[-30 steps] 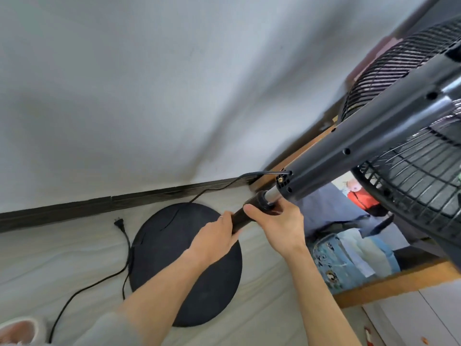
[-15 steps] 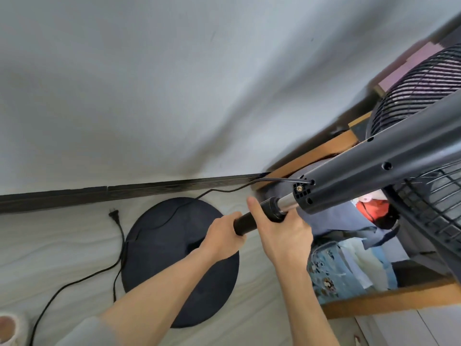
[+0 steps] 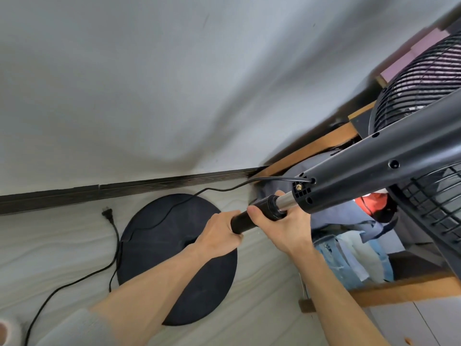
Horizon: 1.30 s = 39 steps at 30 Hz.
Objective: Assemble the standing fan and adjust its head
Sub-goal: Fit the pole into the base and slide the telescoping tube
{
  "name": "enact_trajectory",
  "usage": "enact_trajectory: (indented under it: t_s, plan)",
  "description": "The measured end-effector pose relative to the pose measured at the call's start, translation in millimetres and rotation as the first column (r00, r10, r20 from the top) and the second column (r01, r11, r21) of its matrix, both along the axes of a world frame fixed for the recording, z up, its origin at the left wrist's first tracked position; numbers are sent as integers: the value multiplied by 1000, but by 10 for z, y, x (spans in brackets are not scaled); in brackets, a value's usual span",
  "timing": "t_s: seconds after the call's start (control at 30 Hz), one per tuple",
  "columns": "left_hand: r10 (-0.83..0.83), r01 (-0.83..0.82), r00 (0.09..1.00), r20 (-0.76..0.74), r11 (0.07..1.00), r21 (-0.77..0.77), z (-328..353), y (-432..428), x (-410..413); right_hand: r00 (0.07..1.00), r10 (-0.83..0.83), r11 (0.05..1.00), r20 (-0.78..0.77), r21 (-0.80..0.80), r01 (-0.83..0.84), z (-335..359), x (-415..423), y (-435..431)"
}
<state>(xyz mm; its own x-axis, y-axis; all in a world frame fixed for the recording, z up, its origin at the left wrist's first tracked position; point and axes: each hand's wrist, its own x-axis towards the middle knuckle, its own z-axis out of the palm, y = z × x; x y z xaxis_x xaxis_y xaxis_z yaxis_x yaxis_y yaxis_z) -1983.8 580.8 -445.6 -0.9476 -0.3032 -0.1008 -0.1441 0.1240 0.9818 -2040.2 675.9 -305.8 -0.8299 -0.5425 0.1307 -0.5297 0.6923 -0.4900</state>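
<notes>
The black fan pole [image 3: 243, 222] rises from the round black base [image 3: 174, 260] on the floor. My left hand [image 3: 217, 233] is wrapped around the pole just above the base. My right hand [image 3: 282, 227] grips the black collar [image 3: 270, 207] higher up, where a shiny inner tube [image 3: 287, 201] enters the dark motor housing [image 3: 379, 171]. The black wire grille of the fan head [image 3: 419, 78] fills the upper right. The power cord [image 3: 149, 222] leaves the housing, crosses the base and ends in a loose plug [image 3: 107, 213].
A pale wall with a dark skirting board [image 3: 124, 189] runs behind the base. A wooden frame [image 3: 311, 148] at the right holds clothes and fabric [image 3: 349, 255]. A white roll [image 3: 7, 330] sits at the lower left corner.
The view has shifted, so the housing and grille sit further right. My left hand has slid a little along the pole. Both hands keep their grip.
</notes>
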Motion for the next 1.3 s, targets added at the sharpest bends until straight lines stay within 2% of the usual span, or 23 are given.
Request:
enact_trajectory:
  t_s: [0.1,0.2,0.3,0.4,0.5,0.63,0.7,0.77,0.83,0.93,1.03,1.13,1.23,1.3]
  plan:
    - [-20,20,1000,13,1000,15,36,-17,18,999,14,997,-37,73,-12,6,-22,23]
    - [-34,33,999,21,999,15,77,-10,19,985,-127,948,-118,277,155,133,122,23]
    - [-25,24,999,30,1000,18,80,-40,4,974,-216,895,-69,384,226,298,201,-66]
    - [-31,31,998,51,999,8,56,-53,7,983,-161,910,-92,373,184,304,184,-85]
    - [-35,34,998,56,999,2,61,-39,21,998,-54,945,-33,320,62,266,124,-14]
    - [-29,29,997,66,1000,3,66,-26,19,994,60,896,86,435,-92,388,-1,22]
    - [-38,38,997,61,999,2,64,-33,-3,998,41,872,53,486,-62,431,1,17]
    - [-37,37,998,59,999,4,62,-31,-19,998,-12,857,-59,513,40,464,56,-13]
    - [-40,39,997,62,999,12,62,-25,-28,988,-98,866,-120,478,144,440,119,-51]
    - [-42,41,997,66,999,23,67,-36,-20,976,-200,907,-83,361,216,363,197,-102]
    - [-34,32,997,67,999,24,76,-53,9,997,-80,935,9,348,72,340,117,-38]
    - [-37,34,997,68,999,33,75,-51,24,990,77,911,118,395,-118,397,-24,57]
    - [-34,33,997,71,999,17,62,-55,6,995,82,921,62,376,-99,417,4,120]
    - [-41,40,996,73,999,20,58,-36,-7,998,-33,980,47,198,23,393,123,109]
